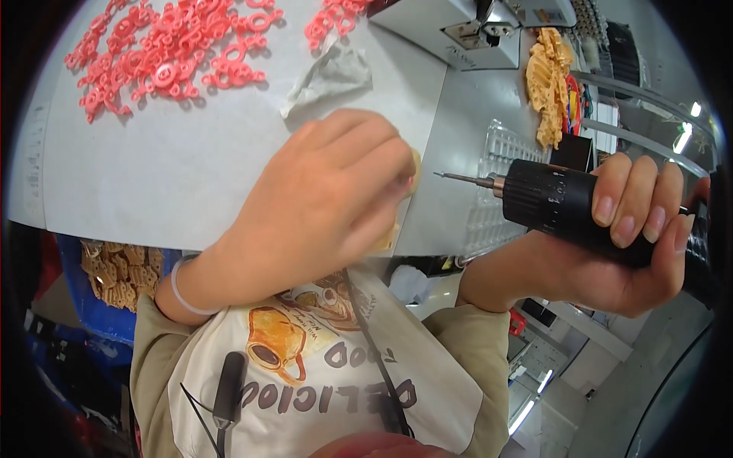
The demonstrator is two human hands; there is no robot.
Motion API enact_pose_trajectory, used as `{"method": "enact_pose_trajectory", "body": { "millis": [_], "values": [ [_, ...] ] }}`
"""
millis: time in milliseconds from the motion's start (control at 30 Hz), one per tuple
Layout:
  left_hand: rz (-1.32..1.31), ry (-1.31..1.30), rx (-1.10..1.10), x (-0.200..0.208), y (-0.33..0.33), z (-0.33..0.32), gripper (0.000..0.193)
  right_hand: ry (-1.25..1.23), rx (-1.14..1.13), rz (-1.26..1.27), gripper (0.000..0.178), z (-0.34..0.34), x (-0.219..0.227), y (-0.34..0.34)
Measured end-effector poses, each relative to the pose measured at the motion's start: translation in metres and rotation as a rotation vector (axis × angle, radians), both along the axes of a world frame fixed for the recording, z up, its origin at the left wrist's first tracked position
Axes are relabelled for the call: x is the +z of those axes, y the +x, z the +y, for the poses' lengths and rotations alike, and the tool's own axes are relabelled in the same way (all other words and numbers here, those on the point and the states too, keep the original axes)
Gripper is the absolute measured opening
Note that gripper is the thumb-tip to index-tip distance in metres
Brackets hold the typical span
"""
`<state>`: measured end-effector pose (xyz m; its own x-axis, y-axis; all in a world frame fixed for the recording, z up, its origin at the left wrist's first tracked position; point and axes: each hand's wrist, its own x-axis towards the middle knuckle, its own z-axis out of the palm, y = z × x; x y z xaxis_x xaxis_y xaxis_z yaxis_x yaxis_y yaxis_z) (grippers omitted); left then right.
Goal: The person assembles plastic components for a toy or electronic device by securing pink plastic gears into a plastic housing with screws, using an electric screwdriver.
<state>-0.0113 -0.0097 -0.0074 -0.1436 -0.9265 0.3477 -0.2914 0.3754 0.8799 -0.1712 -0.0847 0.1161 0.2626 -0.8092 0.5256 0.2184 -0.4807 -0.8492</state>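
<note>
My left hand is over the right part of the white table, its fingers curled and pinched together. A small pale-yellow piece with a bit of pink beside it shows at the fingertips; most of it is hidden by the hand. Below the hand, another pale-yellow edge lies at the table's front. My right hand is wrapped round a black electric screwdriver, held almost level. Its thin metal bit points left toward the left hand's fingertips, with a gap between them.
Many pink plastic parts lie heaped at the far left, near a crumpled grey-white cloth or paper. A machine stands at the back. To the right are tan parts and a clear plastic tray. A blue bin holds tan parts.
</note>
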Motion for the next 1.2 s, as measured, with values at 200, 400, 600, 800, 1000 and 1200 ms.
{"method": "enact_pose_trajectory", "body": {
  "millis": [200,400,600,800,1000,1200],
  "values": [
    [-0.002,0.003,0.023,-0.001,-0.002,0.003,0.022,-0.021,-0.066,0.058,0.039,0.013,-0.009,-0.005],
    [-0.011,-0.011,0.036,-0.001,-0.003,0.004,0.022,0.018,-0.072,0.029,0.039,0.015,-0.016,-0.004],
    [0.005,-0.017,0.044,-0.002,-0.003,0.003,0.022,0.031,-0.067,0.066,0.030,0.015,-0.022,-0.002],
    [0.009,-0.008,0.057,-0.002,-0.005,0.003,0.022,0.039,0.039,0.049,0.013,0.016,-0.024,-0.004],
    [0.013,0.023,0.063,-0.003,-0.006,0.004,0.023,0.083,0.092,0.085,0.015,0.019,-0.024,-0.003],
    [0.038,0.034,0.055,-0.004,-0.006,0.003,0.022,0.121,0.147,0.118,0.020,0.026,-0.023,-0.001]
  ]
}}
